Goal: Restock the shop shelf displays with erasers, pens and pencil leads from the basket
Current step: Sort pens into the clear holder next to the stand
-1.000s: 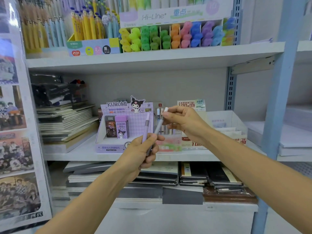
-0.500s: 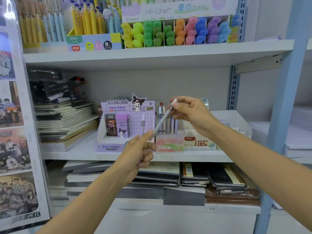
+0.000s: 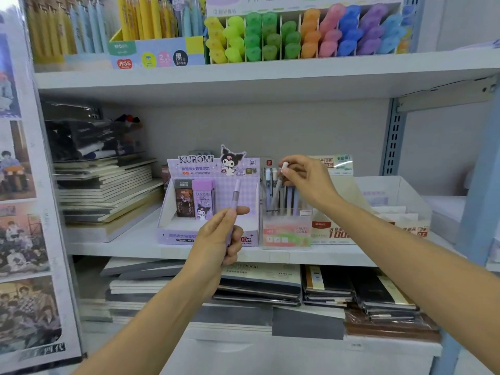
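My left hand [image 3: 219,242] grips a pale purple pen [image 3: 234,197] upright in front of the purple Kuromi lead display box [image 3: 208,234] on the middle shelf. My right hand [image 3: 305,180] pinches the white top of a grey pen [image 3: 276,190], whose lower end is down among several pens standing in the clear pen holder [image 3: 286,231] just right of the Kuromi box. Two lead packs [image 3: 194,198] stand inside the Kuromi box at its left. No basket is in view.
A cardboard lead box [image 3: 332,231] and a white tray [image 3: 392,193] stand right of the pen holder. Stacked notebooks [image 3: 108,193] fill the shelf's left. Highlighters [image 3: 297,36] and pens [image 3: 151,23] line the upper shelf. More notebooks [image 3: 324,288] lie below. A blue shelf post [image 3: 479,212] rises at right.
My right hand has pulled the grey pen out of my left hand and carried it right, lowering its tip into the pen holder. My left hand keeps the purple pen.
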Motion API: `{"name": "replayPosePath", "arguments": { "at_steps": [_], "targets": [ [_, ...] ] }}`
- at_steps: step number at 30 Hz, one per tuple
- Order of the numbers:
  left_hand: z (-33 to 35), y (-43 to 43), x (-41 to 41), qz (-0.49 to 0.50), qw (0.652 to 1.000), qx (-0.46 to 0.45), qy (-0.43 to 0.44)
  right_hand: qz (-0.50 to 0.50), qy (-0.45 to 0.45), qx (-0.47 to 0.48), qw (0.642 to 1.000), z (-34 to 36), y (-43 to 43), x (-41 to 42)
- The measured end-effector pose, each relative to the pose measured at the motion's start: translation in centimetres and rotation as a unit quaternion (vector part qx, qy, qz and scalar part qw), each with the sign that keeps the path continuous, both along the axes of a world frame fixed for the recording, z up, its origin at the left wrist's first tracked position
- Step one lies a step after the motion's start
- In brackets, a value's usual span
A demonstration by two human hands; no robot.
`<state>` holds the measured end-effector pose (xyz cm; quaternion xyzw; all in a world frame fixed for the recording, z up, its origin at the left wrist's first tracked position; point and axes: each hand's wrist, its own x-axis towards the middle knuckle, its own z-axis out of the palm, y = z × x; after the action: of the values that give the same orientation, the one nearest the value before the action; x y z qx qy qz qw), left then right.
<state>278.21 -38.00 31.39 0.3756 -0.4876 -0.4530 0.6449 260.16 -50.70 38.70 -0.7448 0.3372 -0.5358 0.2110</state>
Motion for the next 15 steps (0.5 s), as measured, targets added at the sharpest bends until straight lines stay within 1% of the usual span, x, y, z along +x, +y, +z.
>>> {"name": "replayPosePath", "arguments": {
  "at_steps": [6,9,11,12,15],
  "targets": [
    [-0.6,-0.6,0.4,-0.033,0.998,0.031,0.045,0.033,0.077,-0.009,0.996,0.6,-0.4,-0.2],
    [-0.9,-0.9,0.2,-0.044,0.997,0.028,0.059,0.034,0.052,-0.004,0.998,0.3,-0.3,0.6],
    [-1.0,-0.8,0.1,-0.048,0.997,0.021,0.055,0.003,0.042,-0.026,0.999,0.1,-0.3,1.2],
    [-1.1,-0.8,0.2,-0.049,0.998,0.016,0.047,-0.027,0.055,-0.044,0.997,0.0,-0.4,1.3],
    [-1.1,-0.4,0.4,-0.046,0.999,0.009,0.014,-0.112,0.145,-0.092,0.979,-0.2,-0.6,1.4]
  ]
}}
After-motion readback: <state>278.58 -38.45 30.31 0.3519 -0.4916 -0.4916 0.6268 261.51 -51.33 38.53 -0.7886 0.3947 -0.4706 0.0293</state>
